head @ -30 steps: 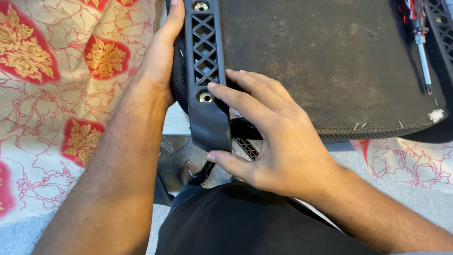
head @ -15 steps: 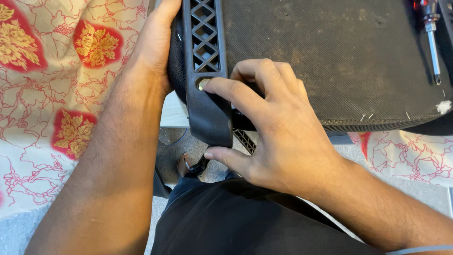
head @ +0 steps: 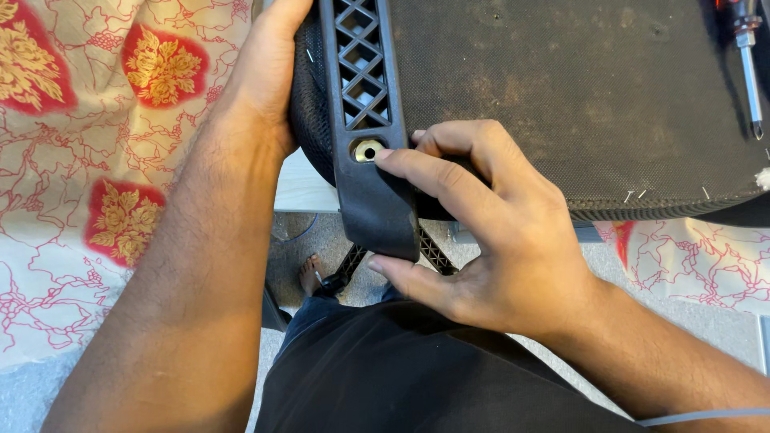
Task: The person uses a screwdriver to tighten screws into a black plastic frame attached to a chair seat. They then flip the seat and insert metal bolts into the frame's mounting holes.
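Observation:
A black chair seat [head: 561,104] lies upside down, its fabric underside facing me. A black plastic bracket [head: 365,120] with a lattice of diamond holes lies along its left side, with a brass screw hole [head: 368,150] near its lower end. My left hand [head: 269,76] grips the seat's left edge beside the bracket. My right hand [head: 489,232] holds the bracket's lower end: the thumb is under its tip and the index fingertip rests right by the screw hole.
A screwdriver [head: 747,64] with a metal shaft lies on the seat at the top right. A cream cloth [head: 96,160] with red and gold flowers covers the surface at left and lower right. My dark trousers [head: 417,377] and bare foot [head: 309,273] show below.
The view has drifted so the seat and bracket sit slightly lower and larger. My right index finger has slid up to the screw hole. The left hand keeps its grip.

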